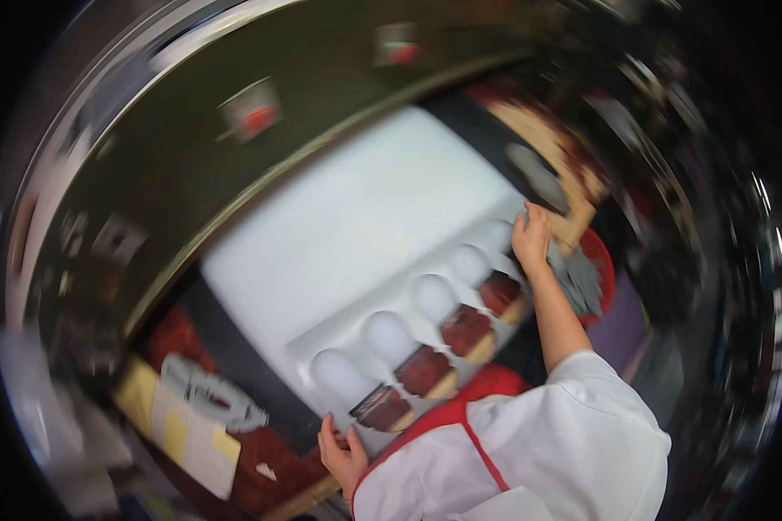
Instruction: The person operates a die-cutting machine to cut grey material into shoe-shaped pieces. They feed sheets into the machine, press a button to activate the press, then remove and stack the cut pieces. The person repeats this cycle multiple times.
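Note:
A long white moulded tray (356, 334) lies slantwise on a white worktop (356, 217). It has a row of several oval hollows and, beside them, several dark red-brown pieces (466, 328) on tan bases. My left hand (342, 453) grips the tray's near end by the lowest brown piece. My right hand (531, 238) holds its far end, the bare forearm running back to my white sleeve. The whole picture is motion-blurred.
A grey cloth (579, 280) lies over a red round dish (601, 265) just past my right hand. White and yellow papers (195, 425) sit at the lower left on a dark brown surface. A dark wall with small blurred signs (250, 111) curves behind the worktop.

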